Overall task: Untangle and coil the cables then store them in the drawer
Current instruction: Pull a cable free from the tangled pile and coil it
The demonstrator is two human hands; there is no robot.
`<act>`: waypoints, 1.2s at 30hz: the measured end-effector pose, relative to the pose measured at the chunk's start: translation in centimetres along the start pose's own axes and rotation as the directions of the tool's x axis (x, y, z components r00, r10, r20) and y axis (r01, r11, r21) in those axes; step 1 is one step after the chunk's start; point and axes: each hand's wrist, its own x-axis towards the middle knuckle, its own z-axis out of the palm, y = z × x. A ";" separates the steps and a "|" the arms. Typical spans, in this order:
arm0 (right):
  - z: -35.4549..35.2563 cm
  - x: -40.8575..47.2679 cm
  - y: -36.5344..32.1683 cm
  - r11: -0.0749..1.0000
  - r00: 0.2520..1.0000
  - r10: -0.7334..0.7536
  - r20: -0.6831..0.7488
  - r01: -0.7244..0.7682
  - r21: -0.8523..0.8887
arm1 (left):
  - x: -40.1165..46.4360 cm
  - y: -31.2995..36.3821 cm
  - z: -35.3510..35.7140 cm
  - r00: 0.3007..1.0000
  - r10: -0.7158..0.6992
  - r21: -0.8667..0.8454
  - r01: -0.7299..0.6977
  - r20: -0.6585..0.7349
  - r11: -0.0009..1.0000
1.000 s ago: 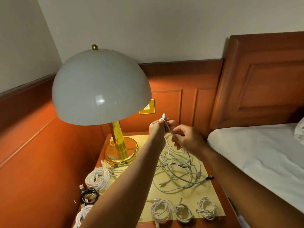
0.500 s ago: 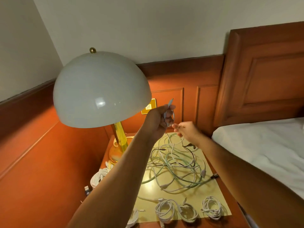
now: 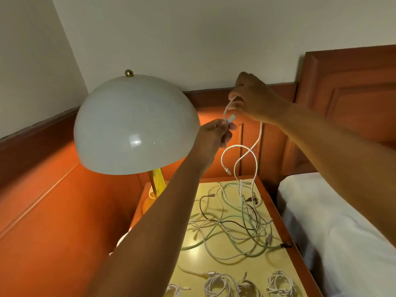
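From the head camera, the white cable hung light and limp above the tangled pile on the nightstand; best held near its plug. The left hand pinched that plug, and the raised right hand gripped a loop.

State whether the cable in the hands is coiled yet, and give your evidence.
Not coiled. The white cable hangs in loose bends from the right hand and left hand down to the tangle.
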 end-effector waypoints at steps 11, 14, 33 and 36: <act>6.8 -10.3 -1.6 0.764 0.840 0.509 0.190 -0.542 0.349 | -7.4 -5.8 0.7 0.991 -0.128 -0.079 0.131 0.041 0.988; 6.7 -10.1 -2.2 0.826 0.890 0.401 0.217 -0.454 0.334 | -9.3 -5.4 0.3 0.985 -0.150 -0.170 0.163 0.091 0.972; -10.4 -2.0 -7.5 0.993 0.997 0.062 -0.048 -0.067 -0.095 | -8.0 5.4 -1.9 0.993 0.082 0.067 -0.088 0.085 0.994; -9.5 -4.2 -8.6 0.993 0.994 0.112 -0.005 -0.112 -0.031 | -10.1 4.6 -1.4 0.998 0.013 0.115 -0.021 0.067 0.993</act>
